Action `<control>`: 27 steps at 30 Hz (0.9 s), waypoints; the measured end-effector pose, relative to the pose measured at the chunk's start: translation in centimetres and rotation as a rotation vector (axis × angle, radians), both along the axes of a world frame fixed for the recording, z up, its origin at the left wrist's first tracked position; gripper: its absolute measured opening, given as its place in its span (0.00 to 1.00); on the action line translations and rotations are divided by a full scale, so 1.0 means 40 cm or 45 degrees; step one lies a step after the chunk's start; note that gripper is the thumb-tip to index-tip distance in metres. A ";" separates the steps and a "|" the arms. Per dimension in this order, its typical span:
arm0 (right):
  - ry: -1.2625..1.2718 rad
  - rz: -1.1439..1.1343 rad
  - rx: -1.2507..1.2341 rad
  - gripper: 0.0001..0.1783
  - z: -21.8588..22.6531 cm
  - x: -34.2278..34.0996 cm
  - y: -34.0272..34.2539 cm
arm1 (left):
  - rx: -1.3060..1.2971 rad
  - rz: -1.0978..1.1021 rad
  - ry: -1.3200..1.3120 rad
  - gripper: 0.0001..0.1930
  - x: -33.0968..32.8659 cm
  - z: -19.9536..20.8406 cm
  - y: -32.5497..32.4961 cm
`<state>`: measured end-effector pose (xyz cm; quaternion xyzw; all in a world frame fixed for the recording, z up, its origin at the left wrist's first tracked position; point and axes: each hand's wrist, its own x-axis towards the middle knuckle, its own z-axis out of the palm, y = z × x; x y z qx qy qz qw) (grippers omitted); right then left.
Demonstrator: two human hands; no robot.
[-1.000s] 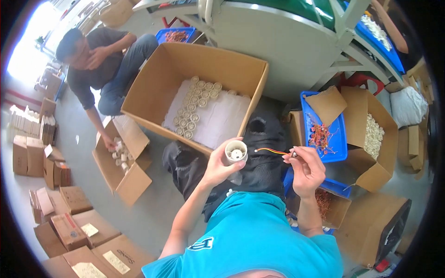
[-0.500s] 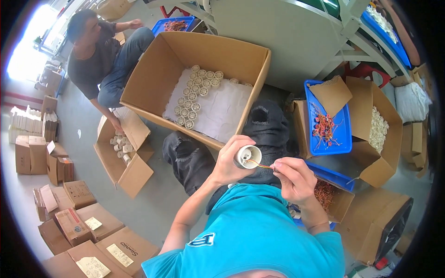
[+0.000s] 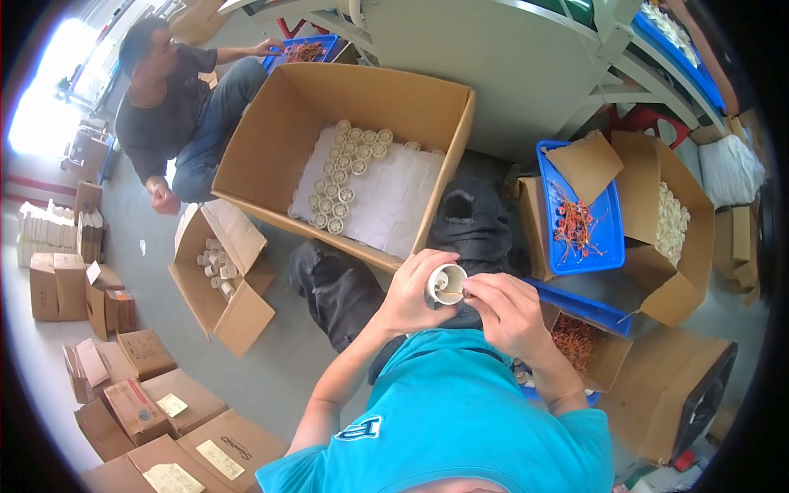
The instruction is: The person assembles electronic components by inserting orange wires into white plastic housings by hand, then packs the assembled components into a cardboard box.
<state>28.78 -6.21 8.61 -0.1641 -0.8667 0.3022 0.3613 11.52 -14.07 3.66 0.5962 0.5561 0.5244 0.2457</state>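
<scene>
My left hand (image 3: 406,297) is wrapped round a white, round plastic cup-shaped housing (image 3: 434,287), its open mouth facing up. Inside the mouth a small white inner piece and a stretch of thin wire (image 3: 449,292) show. My right hand (image 3: 511,314) pinches the wire's outer end at the rim, on the side facing it. A small dark part shows between those fingertips, too small to make out. Beyond my hands, a large cardboard box (image 3: 378,85) holds rows of similar round white housings (image 3: 338,189) on a pale sheet.
Right of my knees, a blue tray (image 3: 610,246) holds red-and-orange wired parts (image 3: 575,222). Farther right, a carton (image 3: 694,255) holds small white pieces. At left, an open carton (image 3: 238,322) holds white cylinders, with a co-worker (image 3: 177,107) seated behind it. Stacked cartons (image 3: 185,390) stand lower left.
My right hand has moved left to the housing's rim, and less wire shows between them. The co-worker has drawn one hand out of the carton and reached the other to a blue tray.
</scene>
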 end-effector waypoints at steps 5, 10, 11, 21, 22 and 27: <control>-0.125 -0.065 -0.183 0.15 -0.001 -0.039 0.003 | 0.083 0.103 0.253 0.25 0.017 -0.023 0.015; -0.165 -0.033 -0.356 0.11 -0.030 -0.053 0.019 | 0.075 0.103 0.319 0.22 0.016 -0.026 0.017; -0.153 0.033 -0.417 0.11 -0.032 -0.049 0.023 | 0.075 0.097 0.323 0.22 0.017 -0.025 0.016; -0.151 0.041 -0.662 0.10 -0.020 -0.041 0.013 | 0.049 0.022 0.138 0.20 0.017 -0.004 0.017; -0.150 0.039 -0.663 0.10 -0.022 -0.041 0.011 | 0.047 0.021 0.111 0.20 0.019 -0.001 0.017; -0.114 -0.021 -0.533 0.09 -0.027 -0.043 -0.002 | 0.017 -0.036 0.104 0.20 0.015 0.000 0.016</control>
